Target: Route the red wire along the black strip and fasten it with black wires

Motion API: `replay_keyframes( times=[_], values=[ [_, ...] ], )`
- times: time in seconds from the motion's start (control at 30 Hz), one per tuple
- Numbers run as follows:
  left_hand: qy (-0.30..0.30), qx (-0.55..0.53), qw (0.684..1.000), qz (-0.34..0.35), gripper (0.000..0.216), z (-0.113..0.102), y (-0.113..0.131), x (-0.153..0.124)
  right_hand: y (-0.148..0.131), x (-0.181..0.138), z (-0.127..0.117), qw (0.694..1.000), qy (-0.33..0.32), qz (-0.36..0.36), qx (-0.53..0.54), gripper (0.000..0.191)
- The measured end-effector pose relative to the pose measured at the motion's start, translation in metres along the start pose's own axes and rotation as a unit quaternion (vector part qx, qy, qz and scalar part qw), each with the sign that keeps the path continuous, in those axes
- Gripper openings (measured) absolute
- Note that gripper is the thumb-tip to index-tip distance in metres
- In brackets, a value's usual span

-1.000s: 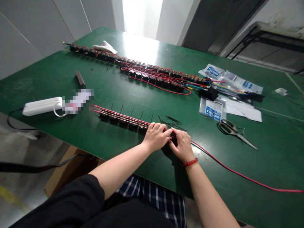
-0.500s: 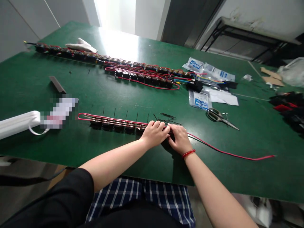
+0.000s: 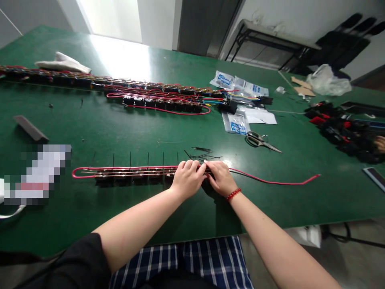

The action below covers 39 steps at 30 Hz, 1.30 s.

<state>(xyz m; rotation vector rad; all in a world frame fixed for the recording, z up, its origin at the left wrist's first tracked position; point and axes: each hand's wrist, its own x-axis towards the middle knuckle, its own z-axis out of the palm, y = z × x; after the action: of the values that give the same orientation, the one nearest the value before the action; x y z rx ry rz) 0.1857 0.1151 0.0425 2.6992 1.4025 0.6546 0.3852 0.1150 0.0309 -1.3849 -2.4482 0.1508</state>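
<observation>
A long strip of black blocks (image 3: 144,173) with metal contacts lies across the green table in front of me. Along its top runs a red wire (image 3: 273,183), looped back at the left end and trailing off loose to the right. Thin black cable ties (image 3: 130,160) stick up from the strip at intervals. My left hand (image 3: 187,179) is closed over the strip near its right end. Right beside it, my right hand (image 3: 221,178) is closed on the end part, fingertips close to those of the left. What lies between the fingertips is hidden.
Loose black ties (image 3: 207,154) lie just beyond my hands, with scissors (image 3: 260,140) to their right. Farther back are longer wired strips (image 3: 162,102), plastic packets (image 3: 237,122) and a white glove (image 3: 63,63). Another person's hand (image 3: 379,143) shows at the right edge, by dark parts (image 3: 333,124).
The view has turned to the right, so table items appear farther left and another person's hand shows at the right edge. Both my hands stay at the same part of the strip.
</observation>
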Motion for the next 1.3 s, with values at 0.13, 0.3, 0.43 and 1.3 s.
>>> replay_keyframes(
  times=[0.13,0.3,0.43,1.3],
  values=[
    [0.004,-0.005,1.0,-0.005,0.033,-0.0009,-0.0007,0.0003,0.0,0.0006,-0.0002,1.0,0.004,-0.004,-0.004,0.045],
    [0.007,-0.007,1.0,-0.008,0.027,-0.0014,-0.0018,0.0005,0.0007,0.0008,0.0011,1.0,0.01,-0.011,-0.007,0.04],
    [-0.001,-0.017,1.0,-0.02,0.025,-0.0017,-0.0018,0.0008,0.0005,0.0004,0.0029,1.0,0.014,0.005,0.001,0.037],
    [0.021,-0.02,0.999,-0.019,0.028,-0.001,0.0042,0.0041,0.0028,-0.002,0.0005,0.999,0.049,-0.008,0.005,0.033]
  ],
)
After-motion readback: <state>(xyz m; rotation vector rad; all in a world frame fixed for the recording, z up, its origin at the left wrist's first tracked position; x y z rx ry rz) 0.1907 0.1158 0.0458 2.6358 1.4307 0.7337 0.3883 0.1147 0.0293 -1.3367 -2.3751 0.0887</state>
